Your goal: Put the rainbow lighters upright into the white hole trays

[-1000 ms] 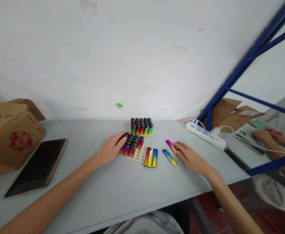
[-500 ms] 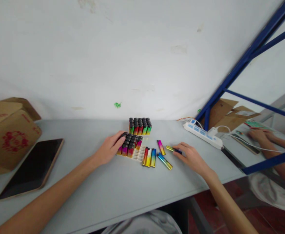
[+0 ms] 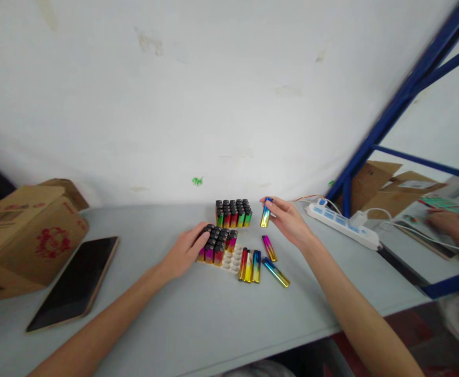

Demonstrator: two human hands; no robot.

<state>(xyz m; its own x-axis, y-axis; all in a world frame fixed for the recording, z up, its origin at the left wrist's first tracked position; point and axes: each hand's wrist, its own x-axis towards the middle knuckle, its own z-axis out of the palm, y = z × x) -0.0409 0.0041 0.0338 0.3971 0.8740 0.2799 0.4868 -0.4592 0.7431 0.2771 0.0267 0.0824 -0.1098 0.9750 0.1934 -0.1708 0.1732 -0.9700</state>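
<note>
My right hand (image 3: 288,220) pinches a blue-and-yellow lighter (image 3: 266,214), holding it upright above the table. At the left side of a white tray with round holes (image 3: 235,259), my left hand (image 3: 184,251) is closed around the edge of the standing lighters (image 3: 214,245), which have black tops and purple-red bodies. Its fingertips are partly hidden behind them. Several lighters in red, yellow and blue (image 3: 248,266) lie against the tray's right part. A pink lighter (image 3: 269,248) and another blue-yellow lighter (image 3: 276,272) lie loose to the right.
A full block of upright lighters (image 3: 233,213) stands behind the tray. To the left are a tablet (image 3: 74,283) and a cardboard box (image 3: 36,238). A white power strip (image 3: 343,226) lies at right beside a blue metal frame (image 3: 370,136). Another person's hands (image 3: 455,222) show beyond it.
My right hand has lifted a lighter off the table, moved it left and back, and turned it upright. My left hand stays at the tray. The view has shifted slightly.
</note>
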